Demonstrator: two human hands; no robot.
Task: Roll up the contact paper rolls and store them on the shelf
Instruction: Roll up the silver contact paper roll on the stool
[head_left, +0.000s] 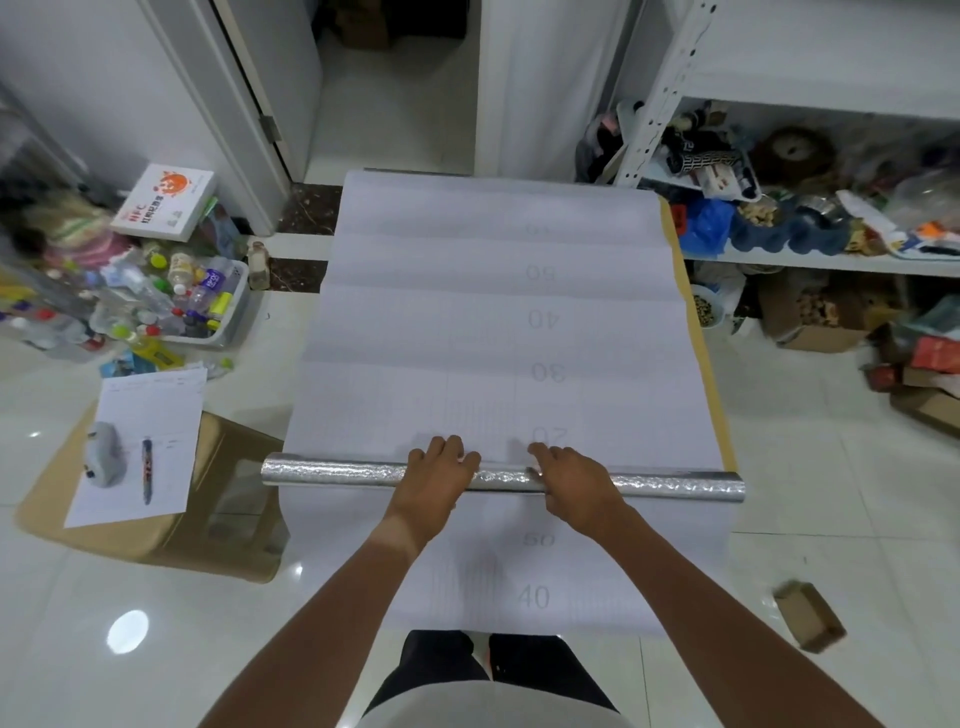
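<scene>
A long sheet of contact paper (498, 322) lies unrolled on the floor, white backing up, printed with grid lines and numbers. Across it lies a silver embossed roll (337, 474), the rolled-up part of the paper. My left hand (439, 470) rests on top of the roll left of its middle, fingers curled over the far side. My right hand (569, 478) presses on the roll just right of the middle. More white sheet lies flat on my side of the roll. The white metal shelf (810, 260) stands at the right, crowded with items.
A flat cardboard piece (228, 519) with a paper sheet, a pen and a grey object lies at the left. A bin of bottles (228, 322) stands beyond it. A small brown box (808, 616) sits on the tiles at the right. Boxes crowd under the shelf.
</scene>
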